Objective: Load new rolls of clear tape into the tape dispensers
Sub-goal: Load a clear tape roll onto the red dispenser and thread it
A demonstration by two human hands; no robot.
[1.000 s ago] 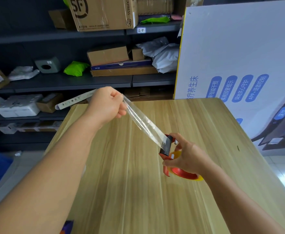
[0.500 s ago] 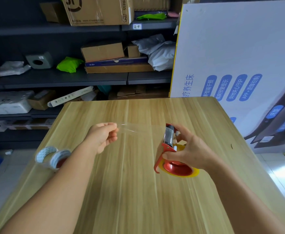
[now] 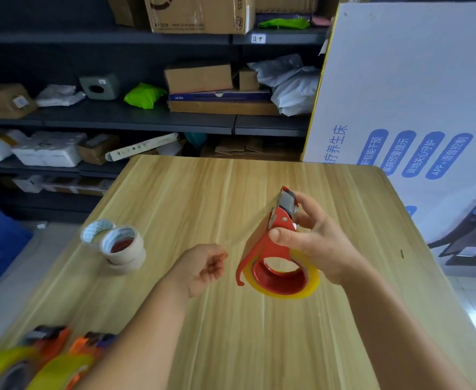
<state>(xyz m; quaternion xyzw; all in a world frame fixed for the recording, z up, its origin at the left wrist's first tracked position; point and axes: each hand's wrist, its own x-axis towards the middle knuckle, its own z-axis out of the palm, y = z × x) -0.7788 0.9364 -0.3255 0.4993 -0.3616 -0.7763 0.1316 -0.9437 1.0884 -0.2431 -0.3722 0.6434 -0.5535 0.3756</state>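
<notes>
the right hand [image 3: 320,243] grips the red tape dispenser [image 3: 276,240] above the wooden table [image 3: 231,319], thumb curled on the near face of the red frame and the other fingers wrapped behind the cutter head. the dispenser is held upright with its metal cutter end uppermost and tilted slightly away from the person. a roll of clear tape [image 3: 287,280], yellowish in tint, sits on the red hub at the lower end of the dispenser, so this unit is loaded. the left hand [image 3: 203,267] is just left of the dispenser, apart from it, with fingers curled toward the palm; a faint clear strip [image 3: 241,236] runs from the cutter area toward its fingertips, but whether the fingers pinch that strip cannot be determined. near the left edge of the table stand stacked tape rolls [image 3: 118,246] with white cores, well apart from both hands. at the near left corner lie two more dispensers [image 3: 48,356] with orange frames and yellowish rolls, blurred. behind the table are dark shelves [image 3: 135,116] holding cardboard boxes and parcels, and a white printed board [image 3: 405,88] leans at the right.
</notes>
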